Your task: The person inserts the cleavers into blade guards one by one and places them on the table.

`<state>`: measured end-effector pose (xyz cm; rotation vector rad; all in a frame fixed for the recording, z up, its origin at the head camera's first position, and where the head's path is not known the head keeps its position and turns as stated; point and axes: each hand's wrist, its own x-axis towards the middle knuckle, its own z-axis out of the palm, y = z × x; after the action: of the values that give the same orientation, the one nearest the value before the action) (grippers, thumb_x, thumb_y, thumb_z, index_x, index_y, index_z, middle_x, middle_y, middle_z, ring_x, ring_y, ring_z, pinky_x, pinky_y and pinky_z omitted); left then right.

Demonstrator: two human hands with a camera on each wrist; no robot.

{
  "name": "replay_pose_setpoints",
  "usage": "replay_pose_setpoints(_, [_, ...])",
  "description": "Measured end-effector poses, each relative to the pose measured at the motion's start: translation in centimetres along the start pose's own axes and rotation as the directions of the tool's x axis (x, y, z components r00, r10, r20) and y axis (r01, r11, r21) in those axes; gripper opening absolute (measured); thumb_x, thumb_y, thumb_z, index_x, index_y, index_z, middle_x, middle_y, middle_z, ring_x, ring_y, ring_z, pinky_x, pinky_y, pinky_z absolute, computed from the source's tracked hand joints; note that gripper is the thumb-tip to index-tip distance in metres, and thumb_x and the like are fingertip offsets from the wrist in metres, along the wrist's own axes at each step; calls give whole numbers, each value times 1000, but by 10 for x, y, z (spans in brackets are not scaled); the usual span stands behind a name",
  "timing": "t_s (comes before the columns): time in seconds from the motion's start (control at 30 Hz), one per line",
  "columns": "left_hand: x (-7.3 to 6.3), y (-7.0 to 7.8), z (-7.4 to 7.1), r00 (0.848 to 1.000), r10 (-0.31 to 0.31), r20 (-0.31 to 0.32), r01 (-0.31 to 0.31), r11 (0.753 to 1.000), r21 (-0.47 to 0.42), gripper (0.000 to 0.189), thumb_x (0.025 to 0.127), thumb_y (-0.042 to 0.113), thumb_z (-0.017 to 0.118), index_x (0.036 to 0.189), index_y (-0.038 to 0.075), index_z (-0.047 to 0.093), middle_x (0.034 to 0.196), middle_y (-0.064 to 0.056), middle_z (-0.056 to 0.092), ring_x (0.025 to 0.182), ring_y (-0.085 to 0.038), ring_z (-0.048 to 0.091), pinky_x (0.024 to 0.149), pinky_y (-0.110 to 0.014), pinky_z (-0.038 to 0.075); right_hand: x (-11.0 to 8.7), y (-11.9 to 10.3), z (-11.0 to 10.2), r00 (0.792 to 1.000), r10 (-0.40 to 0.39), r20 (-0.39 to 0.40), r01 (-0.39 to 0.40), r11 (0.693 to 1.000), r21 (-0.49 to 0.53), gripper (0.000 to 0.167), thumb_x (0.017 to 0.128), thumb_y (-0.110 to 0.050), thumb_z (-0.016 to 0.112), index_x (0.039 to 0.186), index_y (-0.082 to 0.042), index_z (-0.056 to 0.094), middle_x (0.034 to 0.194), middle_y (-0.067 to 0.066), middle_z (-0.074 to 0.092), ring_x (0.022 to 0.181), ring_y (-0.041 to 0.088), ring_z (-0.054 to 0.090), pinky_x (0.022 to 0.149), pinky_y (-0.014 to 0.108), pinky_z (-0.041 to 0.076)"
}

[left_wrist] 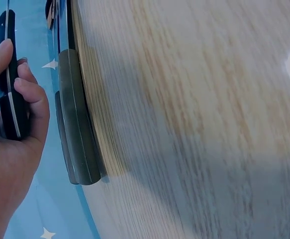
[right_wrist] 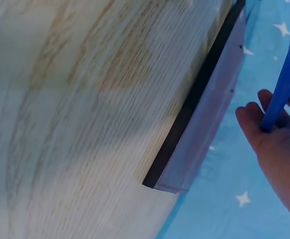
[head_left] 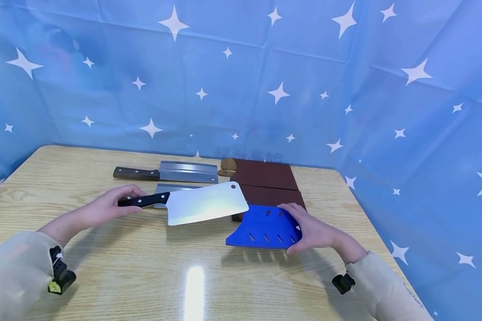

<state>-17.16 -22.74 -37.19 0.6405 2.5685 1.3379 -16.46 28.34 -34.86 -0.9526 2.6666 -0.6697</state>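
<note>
My left hand [head_left: 120,201] grips the black riveted handle of a cleaver [head_left: 206,204], its broad blade pointing right above the table. In the left wrist view, fingers and thumb wrap that black handle [left_wrist: 10,94]. On the right, my right hand [head_left: 311,227] holds a blue slotted plastic knife sheath [head_left: 261,227] by its right end, thumb at the lower edge and fingers at the upper one. The cleaver's tip comes right up to the sheath's upper left corner in the head view. From the right wrist, the blue sheath [right_wrist: 286,74] shows edge-on between thumb and fingers.
Behind lies a cleaver with a dark wooden handle [head_left: 136,173]. A second blade [head_left: 172,187] lies in front of it, partly hidden by the held cleaver. Two brown sheaths [head_left: 265,174] lie at the back right, one with a tan strap [head_left: 227,166]. A blue star-patterned cloth [head_left: 241,89] hangs behind the wooden table [head_left: 144,276].
</note>
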Motion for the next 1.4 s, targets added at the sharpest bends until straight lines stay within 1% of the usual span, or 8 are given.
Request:
replay_pose_setpoints(0.13, [0,1,-1,999,-31,5,31,1000,-1,27,91,19,60,114,7,55,97,-10,56,64,-13,44,56,-26,40,0,1,-1,1000,2,-6,-2,1000,-5,106,59,-33,86,142,-2,28,135,14,35,121,31,38,88,46,43])
replay_pose_setpoints(0.27, [0,-1,-2,998,-55,-7,55,998,1,27,91,20,61,114,7,55,96,-10,57,65,-14,45,56,-26,41,0,0,-2,1000,16,-10,-16,1000,-5,106,58,-33,86,142,-3,27,135,16,34,121,32,37,88,48,42])
replay_pose_setpoints(0.53, [-3,-1,-4,999,-45,-7,45,999,-7,28,91,19,61,115,7,55,96,-10,58,63,-13,44,55,-26,40,0,-1,-3,1000,5,-13,-5,1000,-4,106,58,-32,86,142,-2,28,134,15,36,120,31,38,88,46,42])
replay_pose_setpoints(0.83, [-1,-2,-2,999,-35,-4,35,999,-9,26,91,19,61,113,7,55,95,-10,57,61,-14,44,54,-26,40,1,-1,-4,1000,9,-12,-9,1000,6,107,58,-32,86,143,-5,26,138,15,33,123,32,36,90,50,41])
replay_pose_setpoints(1.1, [0,-2,-1,1000,-19,-7,19,1000,-16,25,91,18,61,112,7,56,96,-9,56,60,-13,44,54,-26,40,2,-2,-3,1000,17,-11,-16,1000,4,106,59,-31,86,142,-2,27,137,15,34,123,32,36,90,50,41])
replay_pose_setpoints(1.2, [-1,-3,-1,1000,-1,-3,1,1000,-17,25,90,16,62,112,7,56,96,-10,56,62,-12,44,55,-26,39,2,-3,-2,1000,30,-10,-30,1000,6,105,61,-31,85,142,-2,27,137,15,34,124,33,36,90,50,41])
replay_pose_setpoints(1.3, [-2,-3,0,1000,18,-4,-18,1000,13,28,88,15,65,113,7,57,100,-10,58,71,-8,49,60,-25,40,3,-3,-1,999,47,-8,-48,999,-1,104,62,-32,85,142,-1,27,137,16,34,124,33,36,90,51,42])
replay_pose_setpoints(1.4, [-1,-3,1,1000,15,-16,-14,999,43,32,83,13,70,113,7,59,104,-10,61,81,-6,54,67,-25,42,3,-3,-1,998,66,-6,-66,998,-1,103,63,-32,84,143,-1,27,137,17,34,124,34,36,91,51,41])
